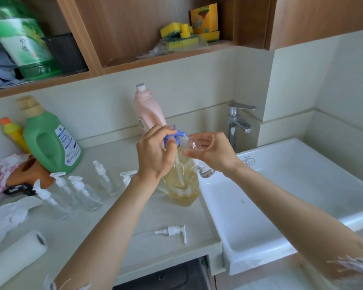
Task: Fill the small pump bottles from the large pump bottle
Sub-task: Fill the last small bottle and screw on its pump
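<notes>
At the far left of the counter, well apart from either hand, stand five small clear plastic pump bottles with white pump heads (71,191), all looking empty and capped. A loose white pump head with its dip tube (174,232) lies on the pale counter (117,222), near the front edge and below both forearms. The left hand (155,153) has its fingers curled over the blue pump head (174,136) of the large clear bottle of amber liquid (181,185), which stands directly under those fingers beside the white sink (281,185). Just right of the spout, the right hand (212,151) pinches a small clear uncapped bottle (189,143) between thumb and fingertips, its mouth seemingly against the nozzle, though the clear plastic makes that hard to confirm. The step in hand looks like pumping into the first small bottle. Next, I judge, comes a steady press on the pump while the mouth is kept under the spout, then refitting the loose head.
</notes>
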Demonstrator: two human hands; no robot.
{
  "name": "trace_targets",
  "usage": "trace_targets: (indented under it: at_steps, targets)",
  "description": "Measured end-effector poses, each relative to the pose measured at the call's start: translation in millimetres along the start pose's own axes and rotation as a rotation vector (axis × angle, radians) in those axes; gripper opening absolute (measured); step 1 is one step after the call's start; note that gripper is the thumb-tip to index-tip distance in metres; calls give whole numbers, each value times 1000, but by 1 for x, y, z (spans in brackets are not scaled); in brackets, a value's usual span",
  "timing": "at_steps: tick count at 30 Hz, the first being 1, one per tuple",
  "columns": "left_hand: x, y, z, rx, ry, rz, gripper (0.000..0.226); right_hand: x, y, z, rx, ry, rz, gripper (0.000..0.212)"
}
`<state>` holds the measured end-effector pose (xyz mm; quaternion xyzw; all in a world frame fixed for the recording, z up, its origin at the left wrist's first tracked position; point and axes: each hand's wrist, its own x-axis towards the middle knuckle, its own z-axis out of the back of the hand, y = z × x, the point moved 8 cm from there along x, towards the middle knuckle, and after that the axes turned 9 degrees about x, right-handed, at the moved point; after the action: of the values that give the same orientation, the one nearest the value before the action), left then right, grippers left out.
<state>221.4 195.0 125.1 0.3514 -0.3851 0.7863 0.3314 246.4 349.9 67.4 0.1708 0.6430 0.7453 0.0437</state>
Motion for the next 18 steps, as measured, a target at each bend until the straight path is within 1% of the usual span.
trace_targets:
  at_steps: [2,6,9,15,18]
  targets:
    - [0,-1,1,-6,12,12,34,-2,2,0,5,7,-2,44]
    - [7,-4,8,21,36,-2,35,-4,9,1,11,-7,3,55]
    - [18,-7,12,46,43,-12,35,-2,17,2,7,-15,16,57]
    - [17,-4,10,22,31,-22,33,1,19,3,-13,-18,8,59]
    - [13,-4,6,18,34,-33,32,1,25,5,-105,-5,22,52]
